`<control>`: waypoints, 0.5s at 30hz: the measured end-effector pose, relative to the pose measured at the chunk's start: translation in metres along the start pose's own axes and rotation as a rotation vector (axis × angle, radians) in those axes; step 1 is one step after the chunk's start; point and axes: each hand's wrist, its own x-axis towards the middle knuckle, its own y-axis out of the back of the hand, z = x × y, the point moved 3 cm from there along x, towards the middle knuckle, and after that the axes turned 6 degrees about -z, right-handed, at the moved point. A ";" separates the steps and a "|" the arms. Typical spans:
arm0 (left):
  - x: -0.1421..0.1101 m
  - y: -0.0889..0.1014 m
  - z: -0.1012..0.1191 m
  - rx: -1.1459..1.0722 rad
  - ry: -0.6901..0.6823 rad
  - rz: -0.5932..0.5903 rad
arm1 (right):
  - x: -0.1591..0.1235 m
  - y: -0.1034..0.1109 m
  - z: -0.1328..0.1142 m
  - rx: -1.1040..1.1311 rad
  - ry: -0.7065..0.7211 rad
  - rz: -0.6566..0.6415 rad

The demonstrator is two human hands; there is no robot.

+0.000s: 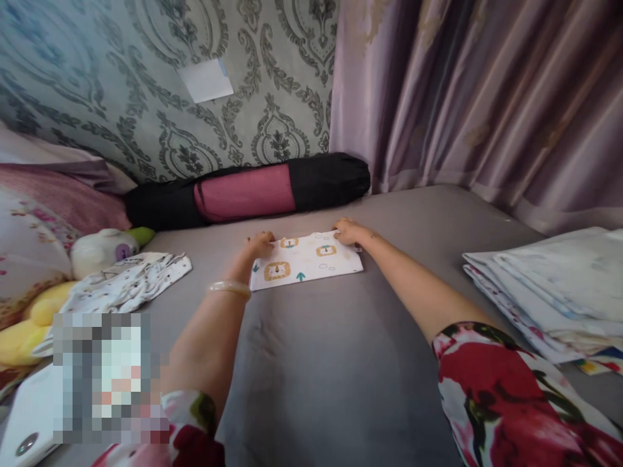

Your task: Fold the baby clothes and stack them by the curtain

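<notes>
A white cloth garment (pixel 311 263) with yellow lion faces and green leaves lies folded into a rough rectangle on the grey bed sheet (pixel 331 363). At its far left corner my left hand (pixel 261 244) grips the edge, fingers bent around the fabric. My right hand (pixel 349 231) pinches the far right corner with curled fingers. Both forearms reach forward, and a pale bangle (pixel 228 288) circles the left wrist. The fingertips are partly hidden by the hands and cloth.
Beyond the garment, a black and pink rolled bag (pixel 248 191) lies along the patterned wall. A stack of folded cloths (pixel 549 285) is on the right. To the left are a crumpled spotted garment (pixel 131 282), plush toys (pixel 100 253) and a white device (pixel 36 415), partly blurred out.
</notes>
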 end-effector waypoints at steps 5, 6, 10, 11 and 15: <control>-0.007 0.006 0.006 0.017 0.009 0.028 | -0.006 0.011 -0.005 0.040 -0.032 0.011; -0.011 0.007 0.007 0.016 0.008 0.042 | -0.010 0.015 -0.006 0.044 -0.032 0.023; -0.029 0.020 0.004 -0.017 -0.033 0.099 | -0.037 0.033 -0.007 0.079 -0.009 0.068; -0.035 0.025 0.002 -0.031 -0.048 0.117 | -0.045 0.039 -0.007 0.094 0.001 0.083; -0.066 0.056 -0.008 -0.069 -0.126 0.232 | -0.078 0.064 -0.007 0.136 0.074 0.160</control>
